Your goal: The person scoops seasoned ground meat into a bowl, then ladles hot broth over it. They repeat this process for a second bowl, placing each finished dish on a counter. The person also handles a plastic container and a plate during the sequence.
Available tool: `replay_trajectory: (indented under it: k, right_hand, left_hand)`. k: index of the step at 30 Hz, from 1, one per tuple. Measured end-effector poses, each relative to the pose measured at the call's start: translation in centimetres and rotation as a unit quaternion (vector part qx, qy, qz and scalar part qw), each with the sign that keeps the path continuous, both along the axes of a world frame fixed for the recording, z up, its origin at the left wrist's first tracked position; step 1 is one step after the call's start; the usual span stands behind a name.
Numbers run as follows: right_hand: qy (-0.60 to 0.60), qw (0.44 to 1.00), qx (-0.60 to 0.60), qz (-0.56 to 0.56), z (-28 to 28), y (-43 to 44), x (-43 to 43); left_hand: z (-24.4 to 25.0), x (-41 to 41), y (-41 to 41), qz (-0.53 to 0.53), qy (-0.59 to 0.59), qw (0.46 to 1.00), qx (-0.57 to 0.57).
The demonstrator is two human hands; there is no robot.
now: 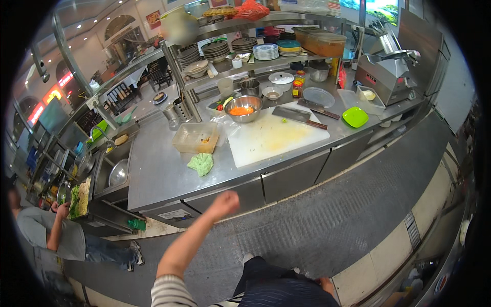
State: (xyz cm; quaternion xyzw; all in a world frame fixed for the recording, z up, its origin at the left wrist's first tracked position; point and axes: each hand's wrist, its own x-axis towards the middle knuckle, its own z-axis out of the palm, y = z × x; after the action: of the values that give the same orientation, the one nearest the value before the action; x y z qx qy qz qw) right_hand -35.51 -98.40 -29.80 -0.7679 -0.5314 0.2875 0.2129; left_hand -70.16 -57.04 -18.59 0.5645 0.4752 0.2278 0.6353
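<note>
My left hand (pixel 225 204), slightly blurred, hangs in the air in front of the steel counter (pixel 153 169), its fingers curled and nothing showing in them. Low by my right hip, only part of my right hand (pixel 326 286) can be seen; its fingers are hidden. Nearest on the counter to the left hand lies a crumpled green cloth (pixel 201 164). Behind the cloth stands a clear plastic tub (pixel 191 138) with a few scraps inside. A white cutting board (pixel 268 140) bears a cleaver (pixel 291 114). Chopped orange food fills the bottom of a steel bowl (pixel 243 109).
Another cleaver (pixel 318 108) lies at the board's far edge, near a lime-green plate (pixel 355 117). A slicing machine (pixel 387 76) stands at the right end. At left are a sink (pixel 115 169) and a person (pixel 57 234) holding a bowl. Dark matting (pixel 307 215) covers the floor.
</note>
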Motion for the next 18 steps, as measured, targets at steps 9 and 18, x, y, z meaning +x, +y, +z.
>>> replay_trajectory:
  k: [9,18]
  right_hand:
    - [0.055,0.972,-0.213,-0.084,-1.7,7.0,5.8]
    - [0.067,0.944,-0.317,-0.06,-3.8,17.8,6.1]
  left_hand:
    - [-1.4,13.1,32.8,0.398,-0.236,0.882,-0.093]
    - [-4.9,16.9,40.9,0.518,-0.231,0.816,-0.108]
